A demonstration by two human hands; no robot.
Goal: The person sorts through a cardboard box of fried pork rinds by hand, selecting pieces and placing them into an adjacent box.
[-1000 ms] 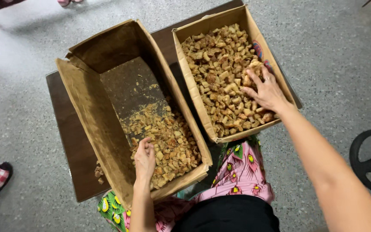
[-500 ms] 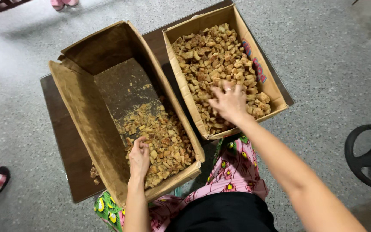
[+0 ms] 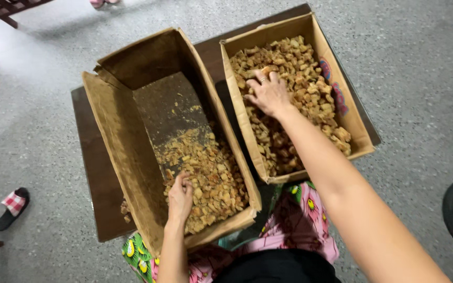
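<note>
Speckled grey floor, dark low surface (image 3: 87,173) bearing two cardboard boxes side by side within my reach: my left hand (image 3: 180,196) rests loosely curled on the sparse pieces (image 3: 211,178) in the left box (image 3: 111,120), my right hand (image 3: 268,93) pinches a piece in the fuller right box (image 3: 349,115).

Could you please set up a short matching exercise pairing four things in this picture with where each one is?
1. left hand
2. right hand
3. dark brown wooden table
4. red-checked black sandal

A. on the grey floor, far left
B. in the fuller right-hand cardboard box, on brown pieces
C. under both boxes
D. in the part-filled tall left-hand cardboard box

Pairs: 1-D, 2-B, 3-C, 4-A
</note>
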